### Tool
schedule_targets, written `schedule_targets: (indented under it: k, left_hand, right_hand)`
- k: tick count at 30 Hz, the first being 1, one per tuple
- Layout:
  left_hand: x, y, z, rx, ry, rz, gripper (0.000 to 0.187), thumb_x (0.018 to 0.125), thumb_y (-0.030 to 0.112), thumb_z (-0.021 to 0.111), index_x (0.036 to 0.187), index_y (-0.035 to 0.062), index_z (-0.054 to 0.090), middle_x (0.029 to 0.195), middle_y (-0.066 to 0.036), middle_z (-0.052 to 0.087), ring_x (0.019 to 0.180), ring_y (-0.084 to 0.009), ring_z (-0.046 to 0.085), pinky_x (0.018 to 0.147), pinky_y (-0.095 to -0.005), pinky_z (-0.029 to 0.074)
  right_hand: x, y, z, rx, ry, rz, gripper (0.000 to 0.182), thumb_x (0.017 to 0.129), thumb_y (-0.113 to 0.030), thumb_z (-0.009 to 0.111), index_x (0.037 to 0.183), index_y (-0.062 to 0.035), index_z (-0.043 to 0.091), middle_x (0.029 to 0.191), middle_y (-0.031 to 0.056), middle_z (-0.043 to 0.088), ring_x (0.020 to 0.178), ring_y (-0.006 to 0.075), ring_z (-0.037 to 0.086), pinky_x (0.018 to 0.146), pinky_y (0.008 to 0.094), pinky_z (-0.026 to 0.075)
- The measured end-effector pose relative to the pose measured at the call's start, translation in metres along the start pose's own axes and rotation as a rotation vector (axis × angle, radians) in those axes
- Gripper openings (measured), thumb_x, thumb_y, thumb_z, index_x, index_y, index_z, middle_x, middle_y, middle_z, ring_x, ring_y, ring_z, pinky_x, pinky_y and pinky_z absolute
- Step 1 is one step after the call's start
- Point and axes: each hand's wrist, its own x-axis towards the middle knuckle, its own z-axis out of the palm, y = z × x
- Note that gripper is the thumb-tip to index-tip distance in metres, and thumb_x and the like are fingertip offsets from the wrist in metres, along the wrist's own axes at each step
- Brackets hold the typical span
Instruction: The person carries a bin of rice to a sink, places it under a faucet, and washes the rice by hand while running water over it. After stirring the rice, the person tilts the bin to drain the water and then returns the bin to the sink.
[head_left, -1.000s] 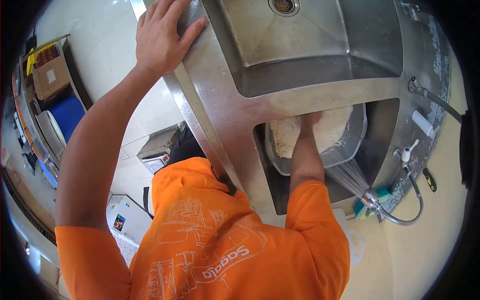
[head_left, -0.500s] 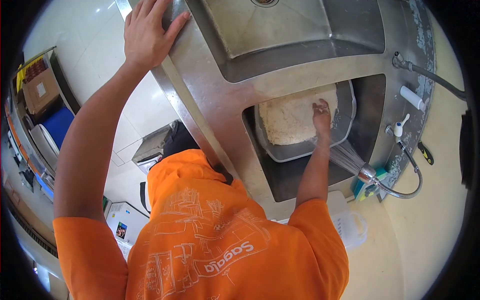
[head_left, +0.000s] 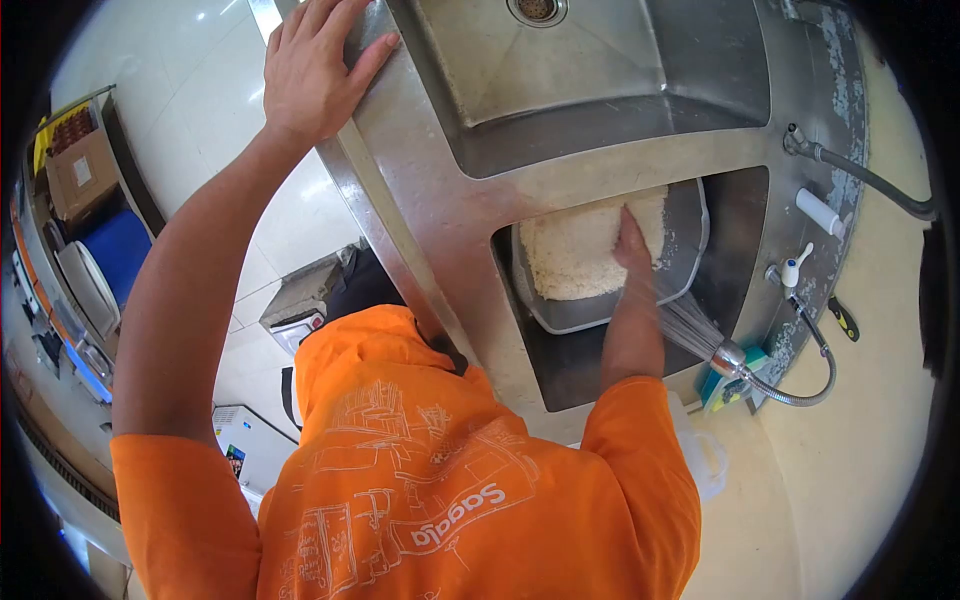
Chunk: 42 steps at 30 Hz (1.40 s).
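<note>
My left hand lies flat on the metal edge of the counter, fingers stretched forward and thumb spread. In the right-hand sink basin stands a clear plastic tub full of off-white grains that look like rice. My right hand reaches into the tub and touches the grains; its fingertips are partly sunk in them, so their grip is hidden. A metal spray head on a flexible hose sends several thin jets of water towards the tub, passing by my right forearm.
Another sink basin with a drain lies ahead. On the right are a white tap lever, a grey hose, a white tube, a green sponge and a yellow-black handle. Shelves with a cardboard box stand left.
My right hand has shifted slightly left and turned, its curled fingers going down into the grains. My left hand stays on the counter edge. The view has shifted slightly; water keeps spraying.
</note>
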Motion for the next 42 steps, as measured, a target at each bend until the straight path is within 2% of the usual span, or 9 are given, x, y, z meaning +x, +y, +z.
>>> schedule_targets:
  k: [6, 15, 24, 29, 32, 35, 38, 41, 42]
  left_hand:
    - [0.001, 0.001, -0.003, -0.007, 0.004, 0.006, 0.054, 0.085, 0.03, 0.067, 0.132, 0.0085, 0.052, 0.135, -0.014, 0.05, 0.13, -0.0342, 0.042, 0.109, -0.0494, 0.033]
    - [0.001, 0.001, -0.005, -0.041, -0.003, 0.004, 0.054, 0.086, 0.033, 0.065, 0.133, 0.0091, 0.051, 0.135, -0.014, 0.05, 0.129, -0.0345, 0.043, 0.108, -0.0501, 0.034]
    - [0.0, -0.003, -0.005, -0.06, -0.022, 0.013, 0.053, 0.088, 0.034, 0.063, 0.133, 0.0087, 0.05, 0.136, -0.014, 0.049, 0.13, -0.0341, 0.041, 0.109, -0.0506, 0.033]
    - [0.0, -0.004, -0.004, -0.044, -0.014, 0.021, 0.052, 0.088, 0.034, 0.063, 0.132, 0.0084, 0.051, 0.135, -0.014, 0.049, 0.13, -0.0336, 0.042, 0.109, -0.0498, 0.033]
    - [0.0, -0.005, -0.003, -0.053, 0.003, 0.04, 0.051, 0.088, 0.034, 0.063, 0.131, 0.0084, 0.052, 0.134, -0.014, 0.05, 0.13, -0.0332, 0.042, 0.109, -0.05, 0.034]
    - [0.001, -0.005, -0.002, -0.034, -0.002, 0.029, 0.049, 0.088, 0.034, 0.063, 0.129, 0.0083, 0.052, 0.134, -0.013, 0.05, 0.13, -0.0333, 0.042, 0.108, -0.0504, 0.034]
    - [0.002, -0.004, -0.002, -0.041, 0.003, 0.04, 0.049, 0.088, 0.034, 0.063, 0.128, 0.0082, 0.053, 0.134, -0.013, 0.05, 0.13, -0.0336, 0.042, 0.107, -0.0506, 0.034]
    - [0.002, -0.005, -0.004, -0.049, 0.005, 0.046, 0.048, 0.087, 0.033, 0.064, 0.127, 0.008, 0.054, 0.134, -0.013, 0.051, 0.129, -0.0339, 0.042, 0.107, -0.0505, 0.034]
    - [0.003, -0.006, -0.004, -0.048, 0.01, 0.048, 0.048, 0.087, 0.033, 0.064, 0.127, 0.0078, 0.054, 0.133, -0.013, 0.051, 0.13, -0.0339, 0.042, 0.107, -0.0505, 0.034]
  right_hand:
    - [-0.072, 0.019, 0.105, 0.109, 0.061, 0.04, 0.059, 0.097, -0.054, 0.049, 0.14, -0.013, 0.05, 0.139, 0.0063, 0.056, 0.129, 0.0273, 0.05, 0.108, 0.05, 0.039]
    - [-0.121, 0.019, 0.097, 0.416, -0.13, 0.001, 0.048, 0.099, -0.042, 0.049, 0.135, -0.0093, 0.054, 0.133, 0.0089, 0.06, 0.123, 0.0281, 0.056, 0.105, 0.0491, 0.043]
    - [-0.172, -0.029, 0.103, -0.307, 0.269, -0.162, 0.049, 0.095, -0.028, 0.056, 0.136, -0.0026, 0.051, 0.126, 0.0114, 0.06, 0.113, 0.0229, 0.057, 0.093, 0.0364, 0.047]
    - [-0.085, 0.012, 0.121, -1.15, 0.119, -0.666, 0.062, 0.091, -0.042, 0.058, 0.138, -0.002, 0.048, 0.135, 0.0214, 0.055, 0.125, 0.0348, 0.052, 0.105, 0.0466, 0.038]
    - [-0.029, 0.056, 0.134, -1.714, 0.363, -0.816, 0.066, 0.088, -0.05, 0.06, 0.136, -0.0055, 0.053, 0.14, 0.0201, 0.052, 0.13, 0.0394, 0.047, 0.107, 0.0528, 0.035]
    - [0.001, 0.044, 0.126, -1.683, 0.271, -0.821, 0.065, 0.085, -0.054, 0.061, 0.133, -0.011, 0.057, 0.136, 0.0141, 0.057, 0.126, 0.0357, 0.052, 0.104, 0.0536, 0.038]
    - [0.023, 0.041, 0.125, -1.926, 0.571, -0.414, 0.057, 0.084, -0.05, 0.064, 0.13, -0.0173, 0.059, 0.127, 0.0074, 0.064, 0.118, 0.0317, 0.059, 0.098, 0.0495, 0.045]
    - [0.046, 0.032, 0.093, -1.648, 0.676, -0.438, 0.049, 0.085, -0.038, 0.067, 0.126, -0.0131, 0.061, 0.116, 0.0077, 0.068, 0.105, 0.0252, 0.066, 0.088, 0.041, 0.05]
    - [0.049, 0.029, 0.086, -1.159, 0.522, -0.487, 0.049, 0.086, -0.036, 0.068, 0.126, -0.0101, 0.06, 0.115, 0.0088, 0.068, 0.102, 0.0246, 0.066, 0.086, 0.0398, 0.05]
